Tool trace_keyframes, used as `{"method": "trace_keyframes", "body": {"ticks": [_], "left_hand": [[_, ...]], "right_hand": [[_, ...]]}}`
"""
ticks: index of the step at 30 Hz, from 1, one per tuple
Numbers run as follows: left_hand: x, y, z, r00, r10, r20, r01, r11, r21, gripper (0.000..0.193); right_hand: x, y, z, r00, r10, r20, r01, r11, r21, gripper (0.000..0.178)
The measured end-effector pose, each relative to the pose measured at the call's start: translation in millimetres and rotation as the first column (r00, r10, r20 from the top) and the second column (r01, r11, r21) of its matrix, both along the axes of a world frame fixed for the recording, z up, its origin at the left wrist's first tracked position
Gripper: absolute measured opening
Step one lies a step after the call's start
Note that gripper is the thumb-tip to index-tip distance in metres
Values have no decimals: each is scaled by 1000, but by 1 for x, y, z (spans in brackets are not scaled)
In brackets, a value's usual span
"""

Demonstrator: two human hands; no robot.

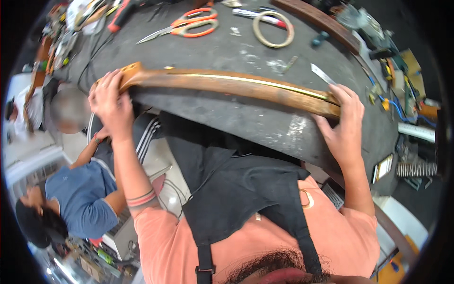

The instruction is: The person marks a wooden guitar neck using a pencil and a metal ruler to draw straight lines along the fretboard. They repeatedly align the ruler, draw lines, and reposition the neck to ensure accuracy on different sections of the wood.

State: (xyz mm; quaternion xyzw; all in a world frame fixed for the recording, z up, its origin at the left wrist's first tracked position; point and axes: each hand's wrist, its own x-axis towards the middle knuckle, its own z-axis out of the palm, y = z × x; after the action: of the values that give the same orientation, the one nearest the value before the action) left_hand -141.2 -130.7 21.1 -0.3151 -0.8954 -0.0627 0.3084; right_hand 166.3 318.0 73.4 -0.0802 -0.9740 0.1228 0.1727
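From afar I see the wooden neck spanning left to right over the table, near side; my left hand grips its headstock, my right hand clasps the opposite end, seemingly to steady its length.

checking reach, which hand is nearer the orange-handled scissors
Left. In the picture, the left hand is below and left of the scissors; the right hand is farther off, below and right.
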Motion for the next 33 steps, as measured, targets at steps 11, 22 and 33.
{"method": "trace_keyframes", "body": {"ticks": [11,22,33], "left_hand": [[-21,0,-6,995,-92,-36,93,995,34,45],[-18,11,-16,996,-76,-42,80,993,92,46],[-20,12,-4,999,-53,11,48,966,253,35]], "right_hand": [[16,33,15,992,6,126,39,937,-348,61],[0,38,3,994,77,76,-39,907,-419,32],[-24,23,7,999,37,14,-31,952,-304,7]]}}
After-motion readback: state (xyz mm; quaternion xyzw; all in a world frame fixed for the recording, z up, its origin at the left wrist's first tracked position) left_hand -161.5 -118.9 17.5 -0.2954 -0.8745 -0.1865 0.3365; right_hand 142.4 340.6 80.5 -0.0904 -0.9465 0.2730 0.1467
